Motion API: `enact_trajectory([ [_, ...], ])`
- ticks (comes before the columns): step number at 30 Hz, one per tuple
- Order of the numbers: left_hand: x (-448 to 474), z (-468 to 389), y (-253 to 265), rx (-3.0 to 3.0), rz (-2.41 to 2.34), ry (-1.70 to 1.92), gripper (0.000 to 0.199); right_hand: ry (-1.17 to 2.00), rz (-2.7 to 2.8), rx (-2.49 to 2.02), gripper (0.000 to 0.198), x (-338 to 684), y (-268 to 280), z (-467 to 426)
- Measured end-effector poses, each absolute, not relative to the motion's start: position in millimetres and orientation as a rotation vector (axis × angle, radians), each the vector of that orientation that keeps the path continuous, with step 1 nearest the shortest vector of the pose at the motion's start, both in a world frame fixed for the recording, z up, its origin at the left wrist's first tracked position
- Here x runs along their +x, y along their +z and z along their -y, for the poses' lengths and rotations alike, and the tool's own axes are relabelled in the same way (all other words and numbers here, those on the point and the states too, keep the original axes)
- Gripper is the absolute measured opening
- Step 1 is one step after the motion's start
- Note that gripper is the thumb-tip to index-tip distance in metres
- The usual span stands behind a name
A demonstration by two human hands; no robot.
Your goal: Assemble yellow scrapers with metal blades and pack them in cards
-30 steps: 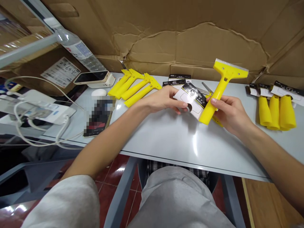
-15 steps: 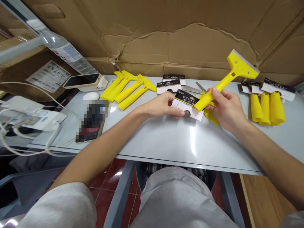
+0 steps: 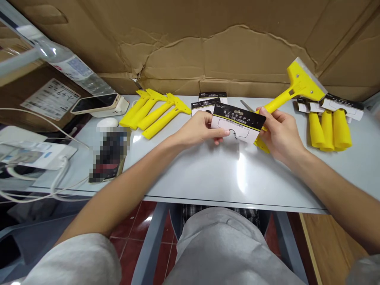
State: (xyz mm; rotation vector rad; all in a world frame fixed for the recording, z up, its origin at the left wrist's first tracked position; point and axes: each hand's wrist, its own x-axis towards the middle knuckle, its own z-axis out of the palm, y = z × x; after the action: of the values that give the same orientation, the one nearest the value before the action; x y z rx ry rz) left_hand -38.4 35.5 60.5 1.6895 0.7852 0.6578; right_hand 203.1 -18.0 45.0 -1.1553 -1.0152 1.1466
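My left hand (image 3: pixel 199 130) pinches a black-and-white cardboard header card (image 3: pixel 228 122) by its left side, thumb in front near a curved cut-out in the card. In my right hand (image 3: pixel 280 132) is a yellow scraper (image 3: pixel 299 84), its wide bladed head up and to the right. The card covers the lower end of the scraper's handle; whether the handle passes through it I cannot tell. Behind the card and my right hand lie scissors (image 3: pixel 261 145) with yellow handles, partly hidden. More header cards (image 3: pixel 204 103) rest just behind my left hand.
Several yellow scrapers (image 3: pixel 163 123) lie side by side on the left. Scrapers with cards on them (image 3: pixel 342 130) lie at the right. A phone on a white charger (image 3: pixel 99 105), a power strip (image 3: pixel 44 146) with cables and a bottle (image 3: pixel 74 67) stand left. Cardboard (image 3: pixel 252 55) walls the back.
The card has been raised and turned, now in front of the scraper's handle end, which showed before. The scraper has shifted slightly right. The view has moved a little.
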Motion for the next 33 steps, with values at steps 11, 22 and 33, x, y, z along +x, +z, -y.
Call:
enact_trajectory([
  [11,-35.5,-31.0,56.0,1.744,-0.811,0.476,0.029,1.023,1.002,-1.164,0.06,211.9,46.6,14.1],
  [22,-23.5,-27.8,40.6,1.475,-0.794,0.788,0.044,1.249,1.042,-1.115,0.063,197.7,45.1,20.4],
  [33,-13.6,-14.9,30.7,1.271,-0.701,0.921,0.047,1.171,1.113,-1.174,0.06,207.1,41.9,18.1],
])
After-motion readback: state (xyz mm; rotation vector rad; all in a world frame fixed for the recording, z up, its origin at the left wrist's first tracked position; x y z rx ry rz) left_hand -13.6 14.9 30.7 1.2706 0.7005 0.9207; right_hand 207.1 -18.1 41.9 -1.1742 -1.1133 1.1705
